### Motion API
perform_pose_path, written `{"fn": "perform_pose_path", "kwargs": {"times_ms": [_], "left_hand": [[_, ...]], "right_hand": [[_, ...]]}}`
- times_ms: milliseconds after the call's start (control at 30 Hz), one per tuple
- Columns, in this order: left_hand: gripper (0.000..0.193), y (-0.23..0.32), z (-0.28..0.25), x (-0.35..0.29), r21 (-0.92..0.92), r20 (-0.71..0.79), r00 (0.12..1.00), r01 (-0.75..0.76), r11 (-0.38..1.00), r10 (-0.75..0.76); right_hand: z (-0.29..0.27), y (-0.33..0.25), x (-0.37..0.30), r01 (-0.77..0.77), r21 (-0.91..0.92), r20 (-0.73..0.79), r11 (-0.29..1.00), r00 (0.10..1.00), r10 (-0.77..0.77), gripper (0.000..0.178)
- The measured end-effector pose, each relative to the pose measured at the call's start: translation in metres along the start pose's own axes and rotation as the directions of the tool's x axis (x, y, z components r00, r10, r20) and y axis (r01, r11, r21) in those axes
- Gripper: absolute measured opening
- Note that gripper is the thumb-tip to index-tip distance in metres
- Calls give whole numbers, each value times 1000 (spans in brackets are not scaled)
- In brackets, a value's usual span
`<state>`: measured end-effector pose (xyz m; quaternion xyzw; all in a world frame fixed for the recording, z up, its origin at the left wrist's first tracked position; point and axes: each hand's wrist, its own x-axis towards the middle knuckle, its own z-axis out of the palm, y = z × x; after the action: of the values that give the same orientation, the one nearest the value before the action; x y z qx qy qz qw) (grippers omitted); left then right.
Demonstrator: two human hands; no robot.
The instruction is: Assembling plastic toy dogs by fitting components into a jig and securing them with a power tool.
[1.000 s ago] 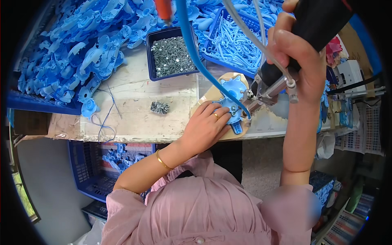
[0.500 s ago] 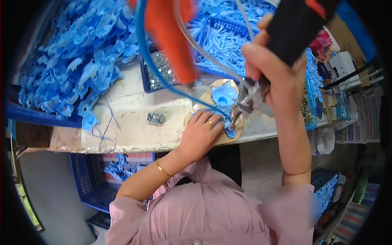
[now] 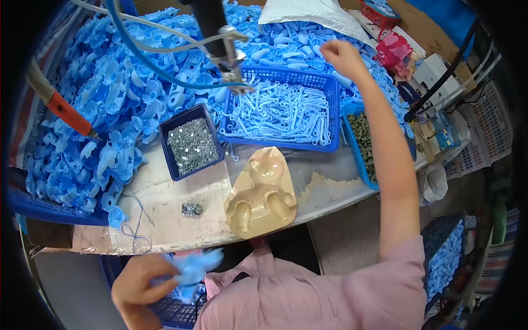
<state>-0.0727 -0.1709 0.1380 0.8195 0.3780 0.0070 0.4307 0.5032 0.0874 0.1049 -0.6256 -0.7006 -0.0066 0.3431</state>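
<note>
Low on the left, below the table edge, my left hand [image 3: 142, 280] grips a light-blue moulded plastic part [image 3: 195, 268], blurred by motion, over a dark blue crate [image 3: 176, 314]. My right hand [image 3: 346, 59] reaches to the back, its fingers curled at a heap of small rounded blue pieces [image 3: 294, 41]; whether a piece is in them is hidden. Between my arms, at the table's front edge, lies a tan shaped fixture [image 3: 256, 195] with bare hollows. A black power screwdriver [image 3: 212, 27] with a metal tip hangs over the table on hoses.
An orange tool [image 3: 69, 113] hangs at left beside a large heap of blue shells [image 3: 110, 104]. A small bin of screws [image 3: 192, 144], a blue basket of rod-shaped parts [image 3: 280, 113] and a bin of dark metal pieces [image 3: 363, 143] stand along the table. Loose screws [image 3: 191, 209] lie near the front.
My right hand has let go of the power screwdriver and moved to the back heap. My left hand has lifted the blue part off the fixture and carried it down to the left.
</note>
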Motion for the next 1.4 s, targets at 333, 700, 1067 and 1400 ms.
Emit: {"fn": "perform_pose_path", "kwargs": {"times_ms": [333,700,1067,1400], "left_hand": [[52,9,30,-11,21,-242,914,339,940,-324],[37,16,44,124,66,-244,956,-152,986,163],[53,40,107,228,407,-301,661,-564,719,688],[52,27,96,181,367,-415,687,-473,801,596]], "right_hand": [[75,58,24,25,-671,87,741,995,46,40],[-1,19,-12,-104,122,151,987,985,85,77],[-14,-112,-139,-494,550,832,673,252,-495,82],[76,68,20,-139,-405,31,904,986,166,22]]}}
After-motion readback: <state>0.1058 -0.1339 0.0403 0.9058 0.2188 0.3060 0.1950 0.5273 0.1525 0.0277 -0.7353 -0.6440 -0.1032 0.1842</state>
